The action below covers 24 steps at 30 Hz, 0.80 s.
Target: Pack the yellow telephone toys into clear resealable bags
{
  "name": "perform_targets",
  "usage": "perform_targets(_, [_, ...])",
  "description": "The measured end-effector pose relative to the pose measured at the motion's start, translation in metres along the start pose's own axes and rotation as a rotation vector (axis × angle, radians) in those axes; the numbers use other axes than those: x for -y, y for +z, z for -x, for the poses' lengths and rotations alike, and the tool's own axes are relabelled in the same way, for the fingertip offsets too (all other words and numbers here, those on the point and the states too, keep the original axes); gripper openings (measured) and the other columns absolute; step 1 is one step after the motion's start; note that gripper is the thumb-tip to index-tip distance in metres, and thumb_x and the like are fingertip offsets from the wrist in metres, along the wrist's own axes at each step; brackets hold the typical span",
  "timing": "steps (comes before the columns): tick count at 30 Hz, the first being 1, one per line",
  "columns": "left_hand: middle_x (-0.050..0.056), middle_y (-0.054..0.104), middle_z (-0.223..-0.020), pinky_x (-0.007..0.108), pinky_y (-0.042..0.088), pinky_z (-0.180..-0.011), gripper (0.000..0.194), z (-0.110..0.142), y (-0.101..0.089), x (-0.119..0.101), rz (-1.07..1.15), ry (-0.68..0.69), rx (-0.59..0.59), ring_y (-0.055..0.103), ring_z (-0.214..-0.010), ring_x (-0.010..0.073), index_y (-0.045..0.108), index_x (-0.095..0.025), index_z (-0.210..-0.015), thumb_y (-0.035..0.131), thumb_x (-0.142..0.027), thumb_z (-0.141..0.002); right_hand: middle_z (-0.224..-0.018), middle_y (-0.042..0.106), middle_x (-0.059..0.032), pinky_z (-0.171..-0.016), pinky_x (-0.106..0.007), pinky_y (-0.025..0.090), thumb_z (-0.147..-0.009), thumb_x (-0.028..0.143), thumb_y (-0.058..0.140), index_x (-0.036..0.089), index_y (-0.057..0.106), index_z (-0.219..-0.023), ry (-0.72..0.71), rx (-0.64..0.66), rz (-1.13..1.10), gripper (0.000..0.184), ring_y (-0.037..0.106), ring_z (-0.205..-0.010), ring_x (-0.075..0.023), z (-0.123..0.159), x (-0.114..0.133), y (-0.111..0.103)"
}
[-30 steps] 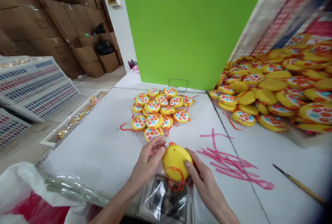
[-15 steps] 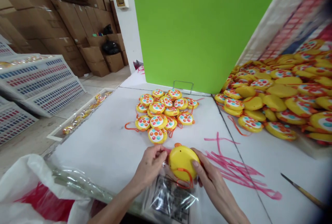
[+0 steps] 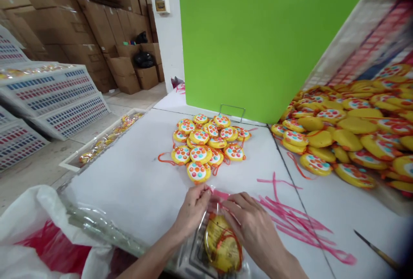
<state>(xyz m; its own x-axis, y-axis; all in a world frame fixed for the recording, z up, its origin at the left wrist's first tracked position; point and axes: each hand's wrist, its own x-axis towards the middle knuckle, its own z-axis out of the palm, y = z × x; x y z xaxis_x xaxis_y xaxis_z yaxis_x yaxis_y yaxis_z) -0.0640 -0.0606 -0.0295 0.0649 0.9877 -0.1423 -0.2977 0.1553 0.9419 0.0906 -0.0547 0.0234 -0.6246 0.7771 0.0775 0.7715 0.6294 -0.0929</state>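
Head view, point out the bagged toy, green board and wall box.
Bagged toy [image 3: 219, 246], head view, middle of its yellow side.
Green board [image 3: 264, 44], head view, middle of its face.
Wall box [image 3: 161, 4], head view, its front.

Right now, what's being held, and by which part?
The left hand pinches a clear plastic bag by its top left corner; the right hand covers its upper right, grip unclear.

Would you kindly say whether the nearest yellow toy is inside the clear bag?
Inside: the clear bag lies over the yellow toy, its glossy film catching light.
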Motion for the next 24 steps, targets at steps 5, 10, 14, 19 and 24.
perform_targets(5, [0.004, 0.063, -0.078, 0.025, 0.044, -0.068, 0.022, 0.002, -0.009, 0.003, -0.128, 0.036, 0.003, 0.057, -0.075, 0.0170, 0.063, -0.014, -0.080, 0.047, -0.030, -0.081, -0.080, 0.062, -0.0026, -0.071, -0.033, 0.039, -0.087, 0.017, 0.049, 0.020, 0.060, -0.084, 0.031, -0.156, -0.085, 0.012, 0.052, -0.078, -0.0201, -0.013, 0.004, 0.017])
perform_targets(10, [0.004, 0.064, -0.076, 0.027, 0.044, -0.070, 0.022, 0.002, -0.009, 0.006, -0.111, 0.027, 0.025, 0.058, -0.077, 0.0193, 0.066, -0.014, -0.082, 0.046, -0.021, -0.077, -0.080, 0.062, -0.0034, -0.072, -0.032, 0.038, -0.085, 0.013, 0.050, 0.018, 0.060, -0.085, 0.008, -0.177, -0.029, 0.011, 0.052, -0.078, -0.0195, -0.024, 0.012, 0.023])
perform_targets(14, [0.003, 0.060, -0.064, 0.025, 0.038, -0.060, 0.023, 0.002, -0.005, 0.005, -0.248, 0.107, -0.004, 0.053, -0.065, 0.0177, 0.064, -0.015, -0.070, 0.043, -0.018, -0.078, -0.072, 0.059, -0.0033, -0.068, -0.032, 0.036, -0.083, 0.009, 0.050, 0.017, 0.060, -0.077, -0.041, -0.181, 0.099, 0.015, 0.050, -0.072, -0.0195, -0.029, 0.017, 0.022])
perform_targets(19, [0.005, 0.062, -0.066, 0.027, 0.034, -0.058, 0.026, 0.007, 0.001, 0.004, -0.448, 0.225, -0.029, 0.053, -0.061, 0.0188, 0.064, -0.018, -0.071, 0.041, -0.018, -0.082, -0.066, 0.060, -0.0019, -0.066, -0.030, 0.038, -0.078, 0.008, 0.052, 0.018, 0.059, -0.070, 0.038, -0.173, -0.024, 0.015, 0.053, -0.069, -0.0187, -0.030, 0.015, 0.021])
perform_targets(24, [0.006, 0.065, -0.075, 0.028, 0.042, -0.068, 0.028, 0.013, -0.003, 0.003, -0.451, 0.201, 0.067, 0.060, -0.073, 0.0205, 0.064, -0.018, -0.082, 0.037, -0.027, -0.087, -0.070, 0.065, -0.0030, -0.061, -0.027, 0.044, -0.078, 0.026, 0.048, 0.019, 0.060, -0.071, 0.370, -0.183, -0.432, 0.015, 0.058, -0.065, -0.0177, -0.008, -0.020, 0.001])
